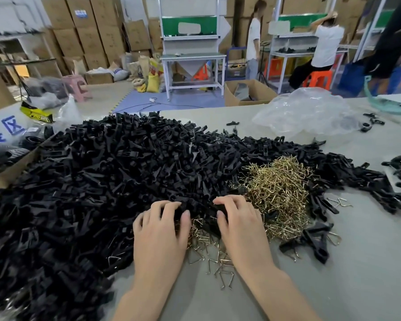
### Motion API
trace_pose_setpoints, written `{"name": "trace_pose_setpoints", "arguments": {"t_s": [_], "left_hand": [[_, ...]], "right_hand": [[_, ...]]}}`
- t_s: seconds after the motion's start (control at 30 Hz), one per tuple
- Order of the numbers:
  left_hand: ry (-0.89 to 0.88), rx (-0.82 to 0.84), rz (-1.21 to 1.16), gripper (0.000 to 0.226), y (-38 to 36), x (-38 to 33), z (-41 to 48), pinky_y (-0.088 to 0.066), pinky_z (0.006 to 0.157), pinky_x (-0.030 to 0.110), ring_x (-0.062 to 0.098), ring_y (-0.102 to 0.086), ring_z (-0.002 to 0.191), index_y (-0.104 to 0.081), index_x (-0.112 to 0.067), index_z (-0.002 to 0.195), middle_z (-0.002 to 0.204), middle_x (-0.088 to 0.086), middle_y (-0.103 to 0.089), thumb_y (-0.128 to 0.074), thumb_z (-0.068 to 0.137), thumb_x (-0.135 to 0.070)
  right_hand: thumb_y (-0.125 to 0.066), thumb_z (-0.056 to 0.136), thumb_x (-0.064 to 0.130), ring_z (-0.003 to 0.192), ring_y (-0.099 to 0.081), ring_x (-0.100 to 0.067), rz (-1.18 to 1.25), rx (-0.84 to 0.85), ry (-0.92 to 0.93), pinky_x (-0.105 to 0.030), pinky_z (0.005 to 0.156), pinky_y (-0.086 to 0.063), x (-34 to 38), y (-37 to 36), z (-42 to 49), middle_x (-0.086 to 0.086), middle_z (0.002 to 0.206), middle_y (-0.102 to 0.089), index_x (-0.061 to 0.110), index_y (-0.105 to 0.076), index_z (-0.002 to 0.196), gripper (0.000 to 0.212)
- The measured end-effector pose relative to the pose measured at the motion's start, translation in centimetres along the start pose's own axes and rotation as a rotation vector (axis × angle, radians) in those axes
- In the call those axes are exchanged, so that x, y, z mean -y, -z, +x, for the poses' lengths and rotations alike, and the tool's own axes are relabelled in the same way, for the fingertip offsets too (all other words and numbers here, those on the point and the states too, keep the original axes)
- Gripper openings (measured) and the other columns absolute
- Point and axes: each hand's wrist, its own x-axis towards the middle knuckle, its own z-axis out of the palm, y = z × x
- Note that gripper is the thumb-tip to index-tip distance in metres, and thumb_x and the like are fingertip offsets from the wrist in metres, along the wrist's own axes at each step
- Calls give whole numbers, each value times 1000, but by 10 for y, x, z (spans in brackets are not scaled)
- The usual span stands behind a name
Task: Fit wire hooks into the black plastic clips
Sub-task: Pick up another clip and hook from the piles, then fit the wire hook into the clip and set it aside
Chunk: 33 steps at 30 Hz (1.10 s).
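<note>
Black plastic clips (202, 205) sit pinched in your curled left hand (162, 225) and right hand (239, 223); steady one, then seat a wire hook (278, 193) squarely.

I see even, soft indoor light with faint shadows; the edges bow from wide-angle distortion, and the background smears with blur.

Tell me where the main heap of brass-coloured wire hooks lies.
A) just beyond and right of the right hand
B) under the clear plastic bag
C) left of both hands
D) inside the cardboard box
A: the brass-coloured wire hooks heap up just past the right hand, on its right, ringed by black plastic clips.
</note>
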Motion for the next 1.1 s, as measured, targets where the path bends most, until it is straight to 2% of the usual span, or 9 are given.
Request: {"name": "trace_pose_setpoints", "arguments": {"t_s": [0.17, 0.5, 0.57, 0.67, 0.77, 0.83, 0.9, 1.0, 1.1], "left_hand": [[36, 18, -125, 41, 7, -3, -1, -38, 103, 40, 17, -57, 105, -64, -19, 112, 112, -7, -61, -38, 99, -48], [59, 41, -259, 37, 14, -5, -1, -38, 98, 34, 14, -53, 111, -63, -21, 116, 115, -12, -58, -44, 97, -47], [115, 15, -495, 37, 18, -7, 0, -43, 93, 27, 7, -55, 109, -61, -28, 117, 112, -17, -60, -43, 97, -52], [172, 9, -957, 24, 28, -16, 1, -47, 88, 17, 7, -62, 108, -62, -34, 114, 110, -12, -68, -45, 102, -47], [211, 74, -1214, 25, 30, -22, 2, -50, 97, 31, 18, -64, 115, -64, -24, 112, 115, 0, -70, -45, 104, -38], [239, 128, -1281, 25, 30, -24, 1, -50, 97, 33, 20, -65, 114, -64, -22, 111, 115, 2, -70, -45, 104, -37], [219, 151, -1275, 22, 30, -26, -1, -52, 88, 25, 13, -67, 106, -65, -23, 109, 108, -3, -71, -47, 101, -33], [165, 190, -1229, 17, 28, -30, -5, -50, 81, 16, 5, -65, 96, -65, -29, 106, 99, -8, -69, -49, 103, -32], [132, 235, -1176, 20, 27, -33, -8, -51, 84, 20, 10, -65, 97, -64, -28, 110, 102, -4, -70, -49, 100, -36]], "right_hand": [[-55, 101, 19, 106, -57, -14, 10, -42, 29, -31, 97, -45, 1, 1, -2, 6, 121, -59, 25, -55, 133, 33], [-52, 100, 15, 108, -54, -6, 198, -138, 50, -27, 97, -47, 2, 1, -2, 11, 117, -55, 23, -57, 133, 34], [-50, 101, 17, 105, -55, -2, 354, -134, 63, -19, 91, -47, 5, 2, -4, 18, 113, -55, 26, -59, 129, 31], [-50, 102, 23, 98, -61, -7, 628, -67, 82, -14, 76, -48, 12, 4, -8, 19, 109, -60, 34, -59, 125, 27], [-55, 102, 33, 95, -66, -7, 830, 97, 12, -16, 78, -51, 18, 4, -10, 17, 107, -68, 44, -59, 121, 23], [-57, 101, 38, 96, -69, -8, 929, 177, -70, -26, 83, -56, 21, 4, -10, 15, 105, -72, 49, -60, 117, 20], [-59, 101, 33, 92, -72, -11, 1096, 216, -154, -28, 79, -58, 24, 5, -8, 7, 103, -75, 46, -65, 111, 18], [-66, 96, 23, 90, -74, -21, 1458, 262, -307, -25, 76, -58, 25, 9, -4, -5, 106, -77, 25, -71, 111, 16], [-69, 89, 14, 104, -73, -29, 1745, 320, -396, -29, 81, -59, 22, 13, 0, -15, 119, -73, 3, -59, 125, 39]]}}
